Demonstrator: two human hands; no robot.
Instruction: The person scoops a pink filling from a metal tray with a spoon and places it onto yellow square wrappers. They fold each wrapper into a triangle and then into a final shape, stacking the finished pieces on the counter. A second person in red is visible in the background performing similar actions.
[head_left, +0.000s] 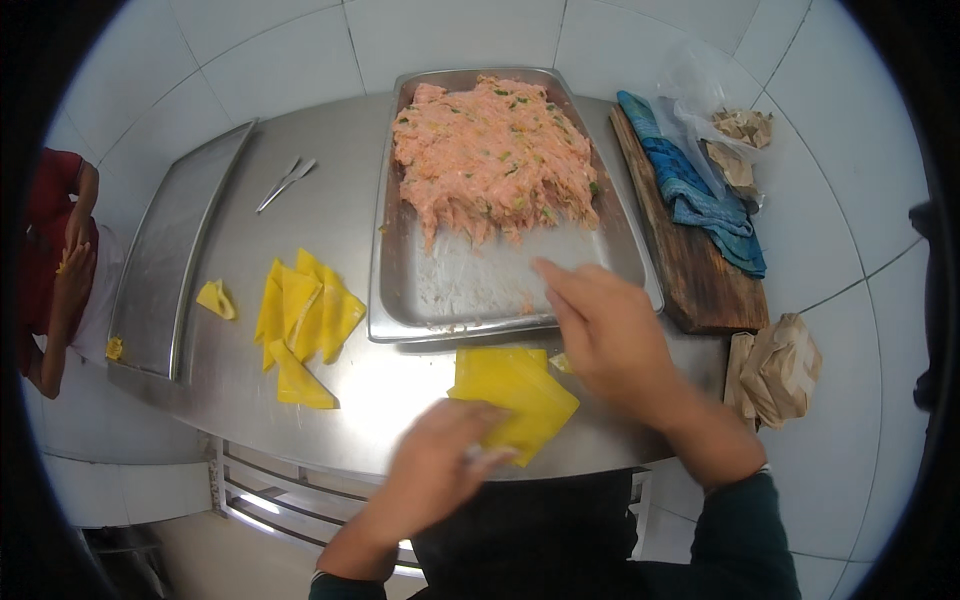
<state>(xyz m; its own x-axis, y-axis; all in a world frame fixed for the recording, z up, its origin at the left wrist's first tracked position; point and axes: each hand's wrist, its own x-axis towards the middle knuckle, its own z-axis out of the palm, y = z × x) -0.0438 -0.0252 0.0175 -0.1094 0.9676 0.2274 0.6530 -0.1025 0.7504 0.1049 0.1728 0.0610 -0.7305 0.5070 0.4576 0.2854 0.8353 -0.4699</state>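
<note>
A stack of yellow wrapper sheets (pixel 535 400) lies on the steel table in front of me, its sheets turned at different angles. At its left edge is my left hand (pixel 440 455), blurred; its fingertips overlap the sheets, and a small greyish thing shows by them, too smeared to name. My right hand (pixel 615 335) is over the near right part of a deep metal tray (pixel 480 290), fingers drawn together; whatever they hold is hidden. Pink minced meat filling (pixel 495 150) with green bits fills the tray's far part. Left of the tray sit several folded yellow wrappers (pixel 305 310).
A flat metal tray (pixel 185 240) stands at the left, near two small metal utensils (pixel 287 185) and a yellow scrap (pixel 216 299). To the right are a wooden board (pixel 700 285), blue cloth (pixel 690 190) and brown paper packages (pixel 785 370). Another person (pixel 65 250) stands at far left.
</note>
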